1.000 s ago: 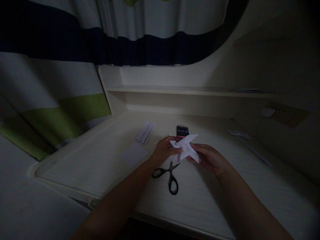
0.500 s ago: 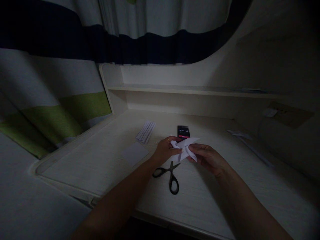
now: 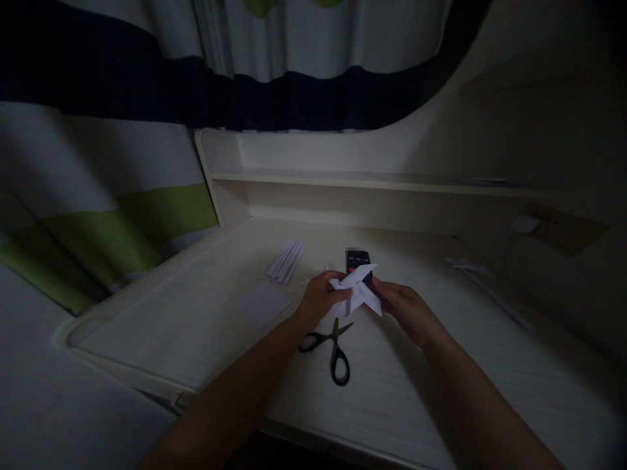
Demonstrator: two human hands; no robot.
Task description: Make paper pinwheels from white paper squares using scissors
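Note:
A white paper pinwheel [image 3: 363, 295] with folded, pointed blades is held above the desk. My left hand [image 3: 321, 294] grips it from the left, thumb across its front near the centre and the other fingers partly hidden behind. At its right edge, my right hand [image 3: 399, 303] is closed on the paper, with some fingertips hidden. Black-handled scissors [image 3: 335, 343] lie below the hands, blades apart and pointing away from me. Just beyond the pinwheel is a phone [image 3: 357, 256] showing a running timer, its lower part covered by the paper.
A flat square sheet of paper [image 3: 263, 305] lies left of my left arm. Behind it rest several narrow folded paper strips [image 3: 285, 261]. At the right lie more papers [image 3: 470, 267] and a long thin strip. A shelf [image 3: 343, 177] spans the back, with a striped curtain [image 3: 313, 98] above.
The pinwheel has turned slightly and its blades are more spread. My right thumb has moved from near its centre out to the right edge. The view has tilted up a little.

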